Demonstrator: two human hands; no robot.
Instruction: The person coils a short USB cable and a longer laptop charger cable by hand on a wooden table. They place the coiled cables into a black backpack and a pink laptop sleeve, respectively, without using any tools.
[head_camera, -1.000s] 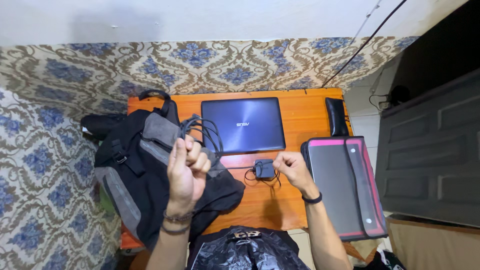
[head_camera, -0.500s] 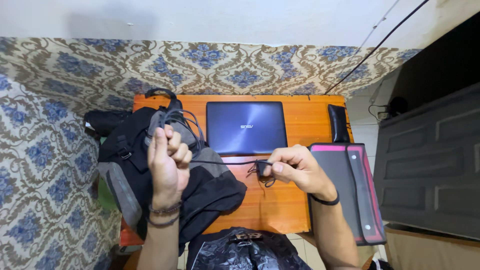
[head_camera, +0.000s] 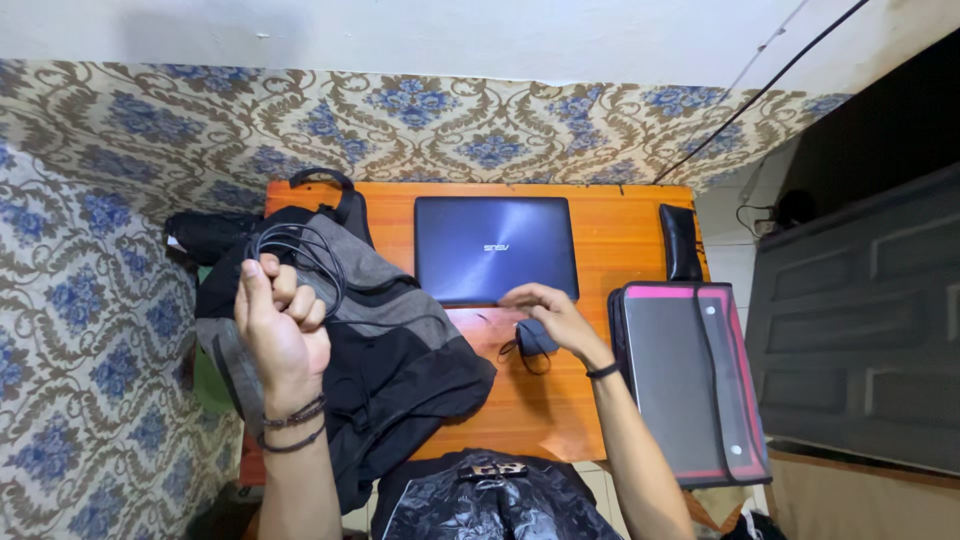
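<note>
My left hand (head_camera: 278, 322) is raised over a black and grey backpack (head_camera: 385, 365) and is closed on loops of a black charger cable (head_camera: 300, 250). The cable runs right across the backpack to a small black power brick (head_camera: 533, 338) lying on the orange table (head_camera: 540, 410). My right hand (head_camera: 545, 312) hovers over the brick with fingers spread, next to the front edge of a closed dark blue laptop (head_camera: 495, 247). I cannot tell if the fingers touch the brick.
A black folder case with pink edges (head_camera: 690, 375) lies at the table's right. A slim black pouch (head_camera: 681, 243) stands at the back right. A black bag (head_camera: 205, 235) sits left of the table. Patterned blue and tan wallpaper (head_camera: 90, 300) surrounds; a dark cabinet (head_camera: 860, 320) is right.
My left hand has moved left with the coiled cable. My right hand has let go of the power brick, which now lies on the table, and its fingers have spread.
</note>
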